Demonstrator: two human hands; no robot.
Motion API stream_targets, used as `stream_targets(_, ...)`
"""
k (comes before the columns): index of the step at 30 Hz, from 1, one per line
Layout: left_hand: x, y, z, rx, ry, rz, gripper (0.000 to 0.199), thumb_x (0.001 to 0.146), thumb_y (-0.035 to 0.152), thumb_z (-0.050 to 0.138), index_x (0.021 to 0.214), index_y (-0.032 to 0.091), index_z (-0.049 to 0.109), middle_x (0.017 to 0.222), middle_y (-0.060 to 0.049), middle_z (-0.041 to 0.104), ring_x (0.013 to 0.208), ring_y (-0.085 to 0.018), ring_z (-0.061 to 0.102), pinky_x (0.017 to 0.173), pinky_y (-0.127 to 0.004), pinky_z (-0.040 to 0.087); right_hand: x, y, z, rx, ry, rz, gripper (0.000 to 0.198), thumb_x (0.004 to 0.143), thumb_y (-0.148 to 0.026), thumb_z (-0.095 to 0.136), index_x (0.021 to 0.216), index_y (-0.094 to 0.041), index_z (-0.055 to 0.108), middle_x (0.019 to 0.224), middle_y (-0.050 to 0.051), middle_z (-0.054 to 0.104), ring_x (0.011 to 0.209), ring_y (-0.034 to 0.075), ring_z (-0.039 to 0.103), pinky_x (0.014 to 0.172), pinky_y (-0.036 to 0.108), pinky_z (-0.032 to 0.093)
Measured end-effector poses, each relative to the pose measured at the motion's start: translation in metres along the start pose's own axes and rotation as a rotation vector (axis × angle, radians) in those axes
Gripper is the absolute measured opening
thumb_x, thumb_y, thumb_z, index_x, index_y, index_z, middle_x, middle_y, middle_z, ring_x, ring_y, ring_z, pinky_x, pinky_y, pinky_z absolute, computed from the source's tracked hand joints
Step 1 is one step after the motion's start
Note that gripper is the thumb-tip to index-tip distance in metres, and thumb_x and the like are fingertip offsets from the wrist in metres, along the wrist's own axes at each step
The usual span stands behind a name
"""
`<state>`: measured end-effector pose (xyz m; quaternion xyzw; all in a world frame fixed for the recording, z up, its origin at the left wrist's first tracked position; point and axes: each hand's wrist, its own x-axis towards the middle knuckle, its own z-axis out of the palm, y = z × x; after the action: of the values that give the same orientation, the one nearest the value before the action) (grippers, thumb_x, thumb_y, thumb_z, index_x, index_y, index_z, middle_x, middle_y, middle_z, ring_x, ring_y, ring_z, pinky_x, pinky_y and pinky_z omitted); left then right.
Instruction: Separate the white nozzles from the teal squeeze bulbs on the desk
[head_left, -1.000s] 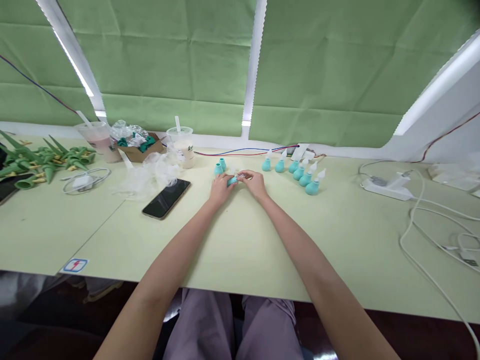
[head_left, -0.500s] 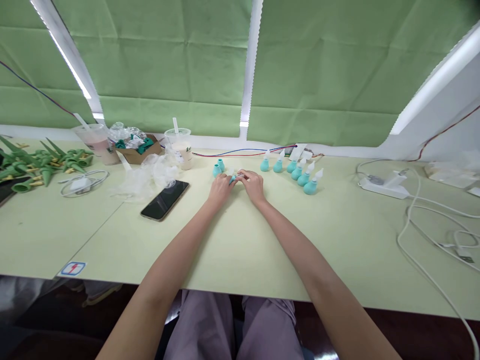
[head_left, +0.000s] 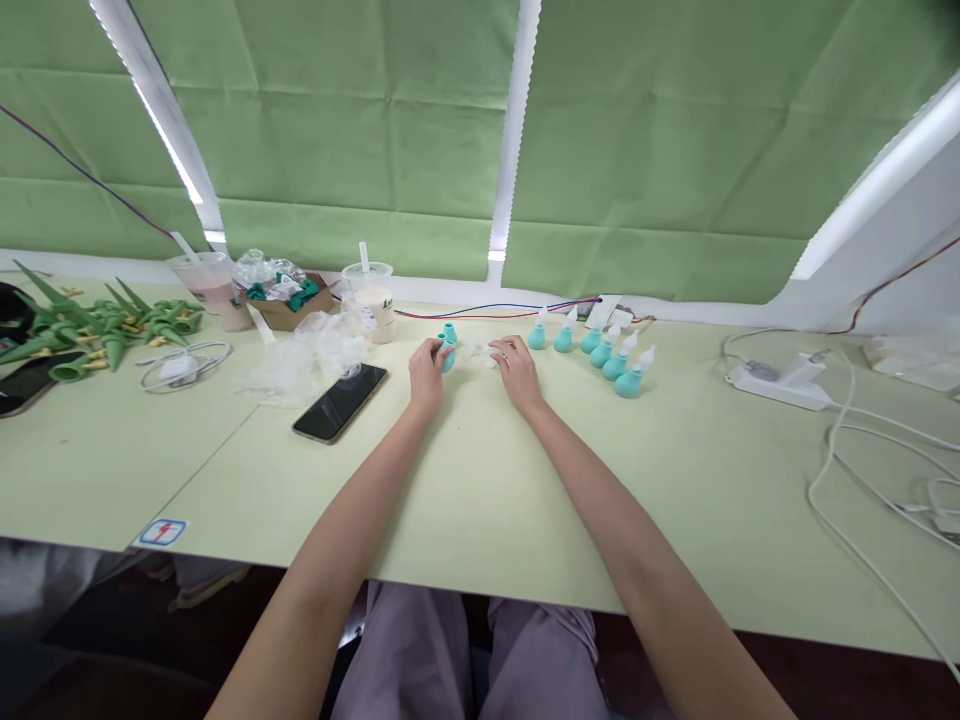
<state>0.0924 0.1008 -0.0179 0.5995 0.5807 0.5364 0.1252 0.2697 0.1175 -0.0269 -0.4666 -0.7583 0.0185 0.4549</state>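
Across the tabletop [head_left: 480, 510], reaching forward.
Gripping teal bulb [head_left: 449, 361] with curled left hand [head_left: 425, 372]; poising right hand [head_left: 518, 372] half-closed, with grasp unclear.

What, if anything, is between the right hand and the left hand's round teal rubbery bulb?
Small translucent whitish pieces lie between the right hand and the teal bulb at the left hand. Nothing visible separates the left hand from the bulb.

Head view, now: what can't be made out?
In the head view:
Teal bulb: left side covered by the left hand.
Pale piece at the right hand: too small to identify.
Cardboard box: inside bottom hidden by its contents.
Dark slab: cut off by the left edge.
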Motion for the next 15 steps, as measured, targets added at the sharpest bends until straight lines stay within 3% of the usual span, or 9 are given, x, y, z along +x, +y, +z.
stream_targets(2,0.003,-0.006,-0.003,-0.027,-0.011,-0.033,0.019,0.081,0.032,0.053,0.093,0.018,0.059,0.086,-0.004,0.067,0.078,-0.015,0.06,0.073,-0.027,0.045,-0.001,-0.005,0.0,-0.068,-0.079,-0.035,0.028,0.09,-0.02,0.04,0.111,-0.022,0.058,0.108,0.007,0.055,0.096,0.018,0.054,0.087,0.029,0.041)
stream_targets(5,0.004,-0.014,-0.005,0.011,-0.025,-0.08,0.017,0.078,0.031,0.055,0.088,0.018,0.059,0.085,-0.005,0.068,0.077,-0.016,0.06,0.072,-0.028,0.045,-0.001,-0.004,-0.001,-0.113,-0.092,-0.051,0.028,0.089,-0.02,0.044,0.116,-0.02,0.053,0.103,0.007,0.058,0.096,0.019,0.054,0.086,0.03,0.039)
stream_targets(10,0.004,-0.017,-0.005,0.036,0.002,-0.052,0.016,0.08,0.027,0.051,0.09,0.017,0.057,0.087,-0.007,0.067,0.079,-0.016,0.06,0.073,-0.029,0.043,-0.002,0.001,0.001,-0.144,-0.092,-0.084,0.017,0.087,-0.023,0.051,0.102,-0.019,0.058,0.099,0.005,0.063,0.094,0.02,0.054,0.083,0.031,0.035)
stream_targets(15,0.005,-0.019,-0.004,0.075,-0.013,-0.043,0.012,0.082,0.024,0.049,0.09,0.017,0.055,0.087,-0.006,0.064,0.081,-0.017,0.058,0.075,-0.03,0.043,-0.002,0.0,0.001,-0.175,-0.081,-0.113,0.017,0.087,-0.024,0.051,0.102,-0.02,0.058,0.103,0.005,0.063,0.098,0.019,0.053,0.083,0.031,0.033)
